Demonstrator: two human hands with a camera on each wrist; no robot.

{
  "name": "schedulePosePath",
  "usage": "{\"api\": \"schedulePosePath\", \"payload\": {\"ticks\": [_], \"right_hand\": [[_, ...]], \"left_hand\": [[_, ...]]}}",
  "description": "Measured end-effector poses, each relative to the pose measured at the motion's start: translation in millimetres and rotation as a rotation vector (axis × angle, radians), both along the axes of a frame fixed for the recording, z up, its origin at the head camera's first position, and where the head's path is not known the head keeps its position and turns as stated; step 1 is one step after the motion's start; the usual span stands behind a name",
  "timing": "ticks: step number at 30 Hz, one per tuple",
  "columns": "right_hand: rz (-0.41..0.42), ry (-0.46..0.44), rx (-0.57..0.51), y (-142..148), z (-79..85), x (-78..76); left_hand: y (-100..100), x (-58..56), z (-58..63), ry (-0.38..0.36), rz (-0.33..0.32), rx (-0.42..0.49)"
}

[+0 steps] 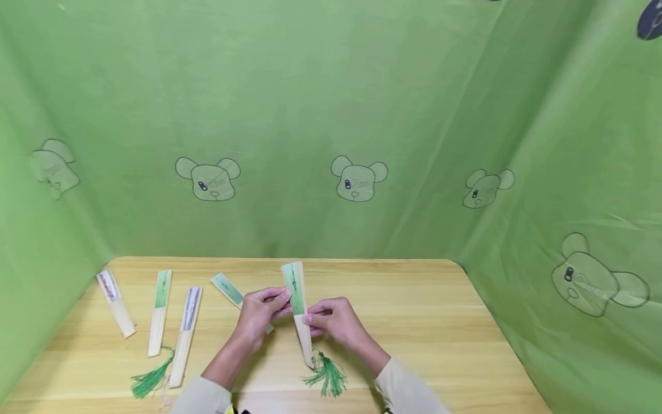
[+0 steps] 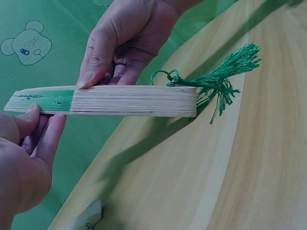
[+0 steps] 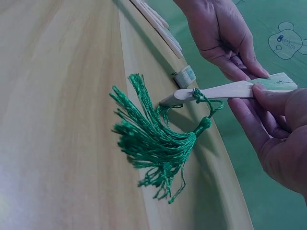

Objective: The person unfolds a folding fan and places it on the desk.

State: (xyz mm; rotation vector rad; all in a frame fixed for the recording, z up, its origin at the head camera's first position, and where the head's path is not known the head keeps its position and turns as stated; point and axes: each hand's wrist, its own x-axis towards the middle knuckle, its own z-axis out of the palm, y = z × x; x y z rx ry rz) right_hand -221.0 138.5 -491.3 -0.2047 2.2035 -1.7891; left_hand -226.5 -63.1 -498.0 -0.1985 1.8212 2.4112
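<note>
Nearest, two pale sleeves [image 1: 199,397] showed at the bottom edge of the head view, one on each forearm. Just beyond them, a green tassel [image 1: 329,376] hung by a cord from the narrow end of a folded fan [image 1: 303,336]; whether its strands touched the surface [image 1: 414,328] could not be told. The fan was held up over the surface between the two hands, its bare wooden end toward the person and its green printed end away. The right hand [image 1: 337,323] pinched it where wood met green, and the left hand [image 1: 258,315] pinched the green part from the other side, so both were clamped on the same fan, thumbs on its near face.

To the left, a purple-printed fan [image 1: 184,344] lay slanted, with a second green tassel [image 1: 150,379] and a bit of pink cord [image 1: 165,394] near its lower end. A light green fan [image 1: 158,316] lay just beside it, and a brownish-printed fan [image 1: 116,305] farther left. A teal-printed fan [image 1: 227,288] lay partly hidden behind the left hand. Farthest back rose a green curtain [image 1: 289,86] printed with bear heads [image 1: 214,190].
</note>
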Motion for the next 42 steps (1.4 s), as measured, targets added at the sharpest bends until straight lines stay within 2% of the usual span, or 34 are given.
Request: {"api": "schedulePosePath", "payload": {"ticks": [15,23,32,42], "right_hand": [[0.008,-0.015,-0.037,5.9,-1.2,4.3],[0.011,-0.028,-0.046,6.0,-1.2,4.6],[0.023,-0.001,-0.07,6.8,0.5,8.0],[0.0,-0.016,-0.121,7.8,-2.6,9.3]], "left_hand": [[4.5,3.7,0.3,-0.007,0.008,0.035],[3.2,4.9,1.8,-0.008,0.013,0.046],[0.9,6.8,2.5,-0.012,0.034,0.063],[-4.0,9.1,2.5,-0.014,0.055,0.069]]}}
